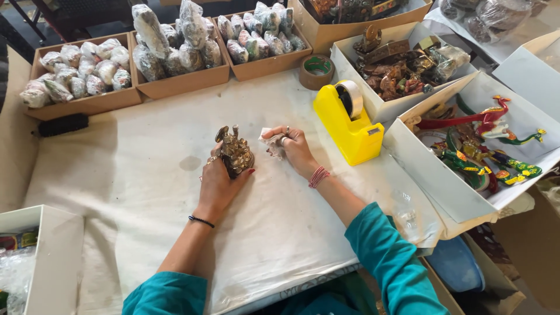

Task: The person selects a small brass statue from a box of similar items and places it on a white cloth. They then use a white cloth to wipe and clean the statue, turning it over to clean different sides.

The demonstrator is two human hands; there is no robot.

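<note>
left hand [219,181] grips brass figurine [234,153]; right hand [294,147] clutches cloth [272,143].

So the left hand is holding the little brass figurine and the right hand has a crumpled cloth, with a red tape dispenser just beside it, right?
Not quite: the tape dispenser is yellow, not red, as the head view shows. The rest holds: the left hand grips the brass figurine, and the right hand holds a crumpled cloth.

Figurine [234,153] dark glossy metal; dispenser [347,125] glossy yellow plastic; table cover [146,192] matt white cloth.
</note>
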